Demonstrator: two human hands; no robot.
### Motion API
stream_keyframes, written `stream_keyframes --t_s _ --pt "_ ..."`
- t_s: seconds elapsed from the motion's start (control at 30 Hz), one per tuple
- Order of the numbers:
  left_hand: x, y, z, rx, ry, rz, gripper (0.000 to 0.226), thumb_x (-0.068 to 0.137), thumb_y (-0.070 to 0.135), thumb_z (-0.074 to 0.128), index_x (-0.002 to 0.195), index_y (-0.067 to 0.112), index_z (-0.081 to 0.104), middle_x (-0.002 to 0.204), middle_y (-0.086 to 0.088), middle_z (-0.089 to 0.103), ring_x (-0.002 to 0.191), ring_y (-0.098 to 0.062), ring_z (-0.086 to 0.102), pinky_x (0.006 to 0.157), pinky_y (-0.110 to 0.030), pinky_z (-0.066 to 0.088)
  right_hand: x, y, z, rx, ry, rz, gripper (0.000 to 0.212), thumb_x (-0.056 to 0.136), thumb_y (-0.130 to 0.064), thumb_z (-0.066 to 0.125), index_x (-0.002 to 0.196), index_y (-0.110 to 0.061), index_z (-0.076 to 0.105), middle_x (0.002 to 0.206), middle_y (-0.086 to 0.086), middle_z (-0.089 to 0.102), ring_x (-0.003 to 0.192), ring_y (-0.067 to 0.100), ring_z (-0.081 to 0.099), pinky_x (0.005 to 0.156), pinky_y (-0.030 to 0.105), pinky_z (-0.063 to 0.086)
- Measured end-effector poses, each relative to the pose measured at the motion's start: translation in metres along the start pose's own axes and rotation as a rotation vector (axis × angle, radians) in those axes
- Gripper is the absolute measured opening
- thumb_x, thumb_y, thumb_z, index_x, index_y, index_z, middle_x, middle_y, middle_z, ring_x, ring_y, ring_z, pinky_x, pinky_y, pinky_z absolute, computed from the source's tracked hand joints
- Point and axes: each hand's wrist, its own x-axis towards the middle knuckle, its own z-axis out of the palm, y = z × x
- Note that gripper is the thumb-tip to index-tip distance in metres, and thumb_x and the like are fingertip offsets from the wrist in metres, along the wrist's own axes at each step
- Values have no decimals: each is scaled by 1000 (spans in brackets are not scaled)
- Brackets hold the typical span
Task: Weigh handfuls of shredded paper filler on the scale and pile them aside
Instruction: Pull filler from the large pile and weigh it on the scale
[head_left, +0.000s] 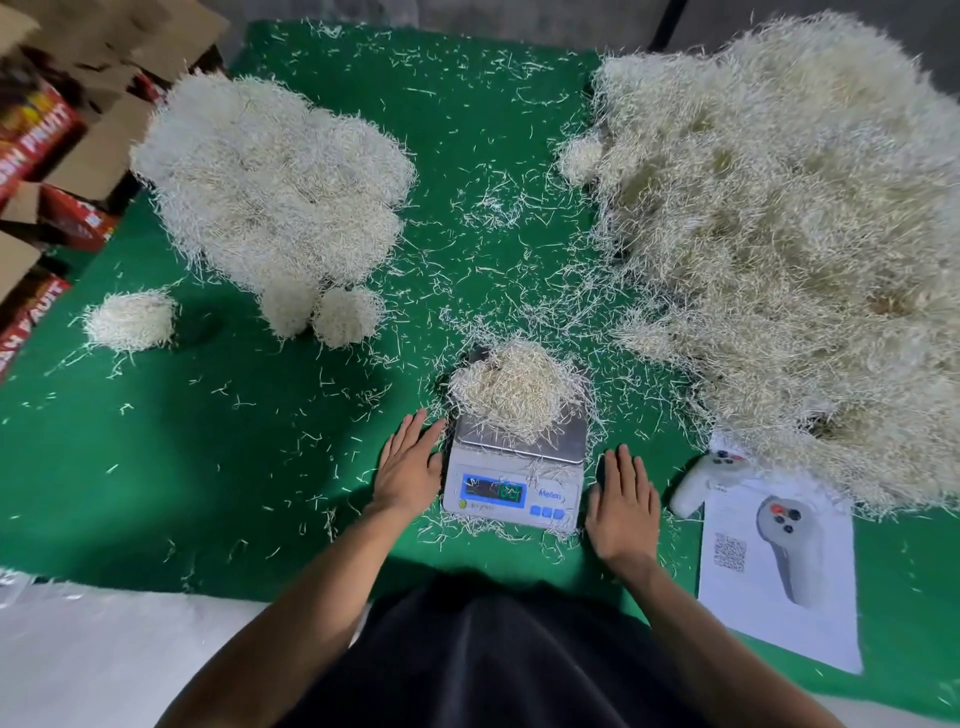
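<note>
Paper handful (511, 392) on scale (514, 467) between flat left hand (408, 467) and right hand (623, 506).

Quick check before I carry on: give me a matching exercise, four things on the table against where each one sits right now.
Things:
1. handful of shredded paper
2. left hand
3. white controller
4. big loose heap

Places:
A. far right of the green mat
B. on the scale platform
C. flat on the mat, left of the scale
D. beside the printed sheet

Pairs: 1-B, 2-C, 3-D, 4-A
</note>
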Motion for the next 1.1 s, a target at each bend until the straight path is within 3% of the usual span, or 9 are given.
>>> stream_keyframes --t_s 0.17,0.23,0.4,0.5,0.63,0.73,0.97,1.03,1.1 --pt "12 8 -15 -73 37 -30 39 107 19 43 145 23 53 157 6 39 146 -18 34 121 -40 28 20 -1 -18 100 97 31 50 109 -40 29 142 -13 54 152 10 47 137 31 42 113 47 35" --pt "19 21 -29 -205 53 -84 24 107 18 42 103 20 65 112 -3 68 96 -19 63 80 -32 52 39 -5 -33 203 84 54 50 110 -39 26 119 -7 64 126 17 62 111 34 56 100 49 48" --pt "30 76 -60 -526 214 -226 41 110 37 32 73 19 40 69 6 40 60 -10 37 56 -27 31 71 -53 -90 750 233 -45 30 110 -27 42 94 -16 64 72 -1 61 53 -1 52 47 14 47" --pt "25 119 -59 -638 76 -205 50 107 53 31 114 15 62 105 -5 63 95 -17 62 89 -39 53 67 -97 -104 919 19 -133 17 109 -30 45 101 -27 60 68 -7 56 49 1 53 47 24 51" --pt "17 139 -58 -721 142 -150 81 94 74 44 157 25 30 163 2 30 144 -13 34 112 -36 27 47 -148 -99 1105 -179 -159 20 104 -16 55 121 -6 58 63 -6 57 47 6 44 44 24 40" --pt "26 131 -78 -858 214 -150 85 85 69 66 153 27 39 160 2 37 134 -7 38 106 -32 32 42 -155 -110 1263 -221 -201 8 100 -15 55 95 -9 55 56 -10 48 47 7 39 45 22 37" --pt "47 132 -88 -883 176 -73 78 85 33 80 152 19 43 130 7 62 103 -2 64 90 -22 52 67 -161 -158 1034 -47 -118 104 74 -98 41 121 -8 66 61 -12 55 53 9 50 60 30 47" --pt "48 139 -85 -943 159 -118 85 80 37 84 152 20 42 120 5 66 101 -6 62 86 -21 48 84 -155 -170 992 -159 -111 84 87 -80 52 120 -4 64 85 -1 57 70 12 52 83 45 55" --pt "50 146 -86 -979 141 -143 87 78 38 85 151 19 43 92 18 65 78 2 61 68 -13 46 106 -142 -183 992 -170 -105 42 101 -54 56 94 -13 65 67 2 48 52 12 44 73 44 55"
